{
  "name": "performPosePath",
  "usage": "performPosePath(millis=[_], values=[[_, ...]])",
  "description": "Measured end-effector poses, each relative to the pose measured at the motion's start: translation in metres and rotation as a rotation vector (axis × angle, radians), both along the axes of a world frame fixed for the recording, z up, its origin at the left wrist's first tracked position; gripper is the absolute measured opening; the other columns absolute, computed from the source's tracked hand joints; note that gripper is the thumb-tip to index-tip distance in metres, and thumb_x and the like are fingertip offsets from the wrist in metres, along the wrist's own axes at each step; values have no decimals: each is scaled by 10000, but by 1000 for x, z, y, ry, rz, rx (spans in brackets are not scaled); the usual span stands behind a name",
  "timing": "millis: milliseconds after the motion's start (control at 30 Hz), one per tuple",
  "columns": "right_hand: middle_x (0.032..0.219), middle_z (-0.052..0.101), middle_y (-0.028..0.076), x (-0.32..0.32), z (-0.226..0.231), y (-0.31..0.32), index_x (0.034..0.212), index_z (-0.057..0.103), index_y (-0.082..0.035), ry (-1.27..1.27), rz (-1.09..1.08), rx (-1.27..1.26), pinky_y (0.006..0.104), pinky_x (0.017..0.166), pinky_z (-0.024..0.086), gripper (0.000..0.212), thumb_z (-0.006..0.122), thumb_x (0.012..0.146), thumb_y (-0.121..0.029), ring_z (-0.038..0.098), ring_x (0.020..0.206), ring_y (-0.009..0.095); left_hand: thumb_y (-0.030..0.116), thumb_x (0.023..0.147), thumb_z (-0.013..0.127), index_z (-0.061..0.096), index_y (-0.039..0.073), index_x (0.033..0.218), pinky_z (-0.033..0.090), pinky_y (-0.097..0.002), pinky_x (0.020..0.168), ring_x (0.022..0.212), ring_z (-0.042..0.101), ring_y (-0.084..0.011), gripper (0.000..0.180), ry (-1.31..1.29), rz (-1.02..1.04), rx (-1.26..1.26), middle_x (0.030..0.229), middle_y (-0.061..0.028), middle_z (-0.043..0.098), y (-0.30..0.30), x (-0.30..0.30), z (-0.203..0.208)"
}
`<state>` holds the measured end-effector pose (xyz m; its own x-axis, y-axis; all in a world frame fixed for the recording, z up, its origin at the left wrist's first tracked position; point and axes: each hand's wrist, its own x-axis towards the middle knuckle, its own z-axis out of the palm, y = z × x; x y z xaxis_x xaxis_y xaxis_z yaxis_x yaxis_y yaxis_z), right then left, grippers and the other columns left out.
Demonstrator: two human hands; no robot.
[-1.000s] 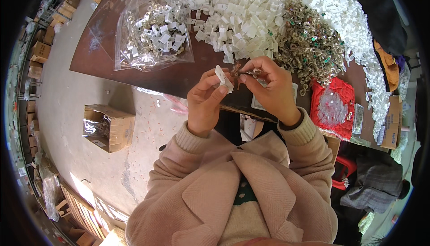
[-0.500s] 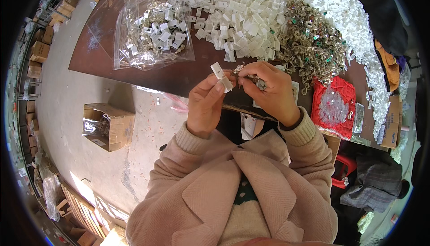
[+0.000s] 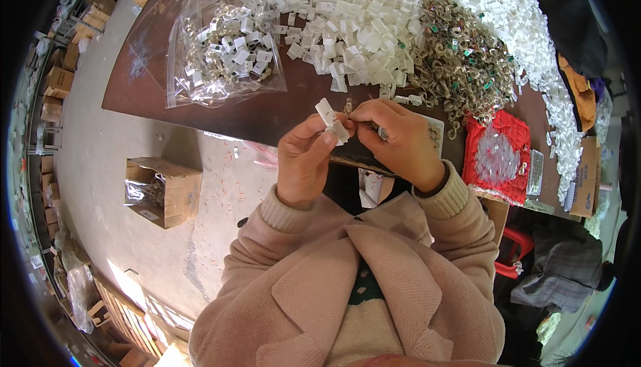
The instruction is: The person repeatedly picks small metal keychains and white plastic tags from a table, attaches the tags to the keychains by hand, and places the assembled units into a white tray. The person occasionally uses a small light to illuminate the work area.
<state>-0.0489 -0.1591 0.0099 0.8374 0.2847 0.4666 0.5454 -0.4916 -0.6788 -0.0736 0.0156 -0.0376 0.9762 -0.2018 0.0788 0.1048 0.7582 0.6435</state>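
My left hand [image 3: 304, 156] is closed, pinching a small white plastic piece [image 3: 325, 110] between thumb and fingers; the piece looks hinged or doubled, with a lower flap by the thumb. Just to its right, the fingertips of my right hand [image 3: 404, 141] pinch a tiny metal piece [image 3: 348, 106], held almost against the white piece. Both hands hover over the table's near edge. Whether the metal part touches the plastic, I cannot tell. Some of what lies under my right palm is hidden.
On the brown table [image 3: 227, 118] lie a large heap of white plastic pieces [image 3: 360, 26], a pile of small metal parts [image 3: 461, 60], and a clear bag [image 3: 227, 53] of mixed pieces. A red cloth tray [image 3: 497, 160] holds clear bits. An open cardboard box [image 3: 163, 190] stands on the floor.
My right hand's fingertips have come left and slightly down, nearer the white piece. Small white pieces now show on the table beyond the right hand. My left hand has barely moved.
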Motion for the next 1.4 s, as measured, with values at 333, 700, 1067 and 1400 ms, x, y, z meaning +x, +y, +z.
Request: performPosePath(millis=[333,700,1067,1400], values=[[932,712,102,-3,5,-2,942,687,-35,9,-69,102,294,743,558,180,732,791,51,711,841,229,-15,945,603,661,-50,1160,477,-373,990,1077,640,-242,225,-4,13,55,1138,-136,662,2,1,4],[907,683,118,-2,0,-4,958,648,-51,4,28,38,360,663,540,140,689,835,4,680,775,314,29,946,625,654,-45,1178,485,-371,984,1063,647,-239,245,-27,-25,14,1155,-148,667,2,-2,5],[919,698,61,-11,3,-13,968,674,8,377,-102,243,258,738,552,117,670,862,58,684,838,107,-45,822,735,714,21,1085,482,-353,993,1191,586,-216,272,-296,308,872,1225,-140,663,21,25,-5],[903,704,78,-29,15,-17,966,702,-12,333,-4,203,275,713,541,133,711,834,2,688,803,157,-49,793,767,709,28,1144,472,-406,1009,1196,589,-287,364,-261,-143,406,1296,-217,581,14,3,12]])
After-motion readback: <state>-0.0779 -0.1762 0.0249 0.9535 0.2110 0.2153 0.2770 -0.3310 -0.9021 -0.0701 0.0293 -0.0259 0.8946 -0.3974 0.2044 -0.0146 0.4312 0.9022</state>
